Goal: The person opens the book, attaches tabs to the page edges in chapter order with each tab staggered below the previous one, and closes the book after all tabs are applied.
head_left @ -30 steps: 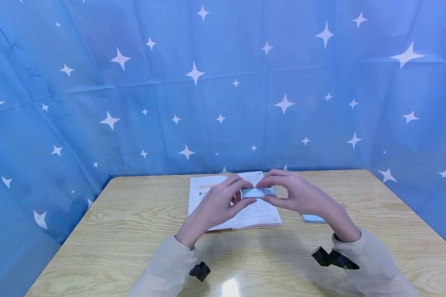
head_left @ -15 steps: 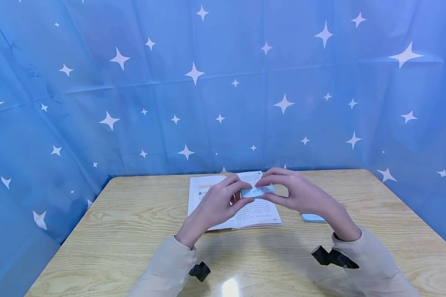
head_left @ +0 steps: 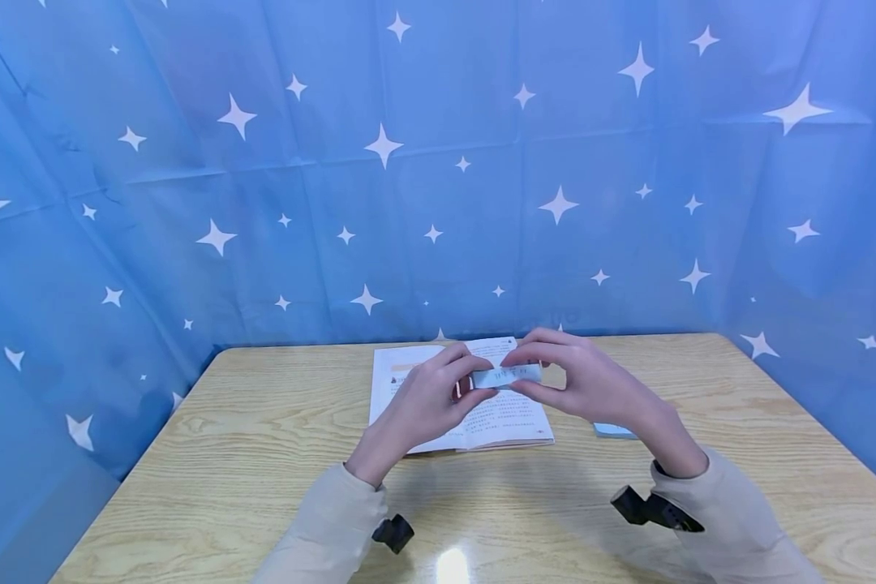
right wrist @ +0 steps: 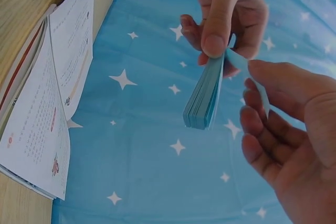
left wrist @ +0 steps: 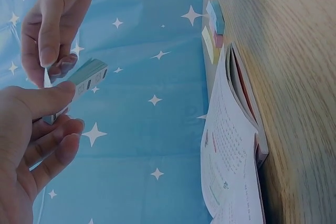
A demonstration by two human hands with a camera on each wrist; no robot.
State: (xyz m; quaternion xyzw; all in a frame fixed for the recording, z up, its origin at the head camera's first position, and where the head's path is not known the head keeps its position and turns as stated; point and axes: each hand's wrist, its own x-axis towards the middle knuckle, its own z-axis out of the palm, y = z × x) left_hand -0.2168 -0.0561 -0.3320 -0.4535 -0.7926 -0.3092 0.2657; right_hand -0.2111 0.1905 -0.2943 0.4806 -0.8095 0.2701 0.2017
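Observation:
In the head view my left hand (head_left: 427,397) and right hand (head_left: 591,377) meet above an open book (head_left: 504,418). My left thumb and fingers grip one end of a narrow pad of light blue sticky notes (right wrist: 202,98), its layered edge showing in the right wrist view. From that pad a single blue sheet (right wrist: 236,60) bends away, pinched between my right thumb and fingers; it still joins the pad near the left thumb. Printed marks show on the pad's other face in the left wrist view. Both hands are raised off the table.
On the wooden table (head_left: 263,454), a light blue pad (head_left: 616,431) lies right of the book, partly behind my right wrist. Blue, pink and yellow pads (left wrist: 215,19) sit near the book in the left wrist view. A blue star-patterned curtain (head_left: 438,178) hangs behind the table.
The strip between my hands has tilted and shifted slightly left, its face turning a little. My right fingers have moved slightly up and left. The book has stayed put.

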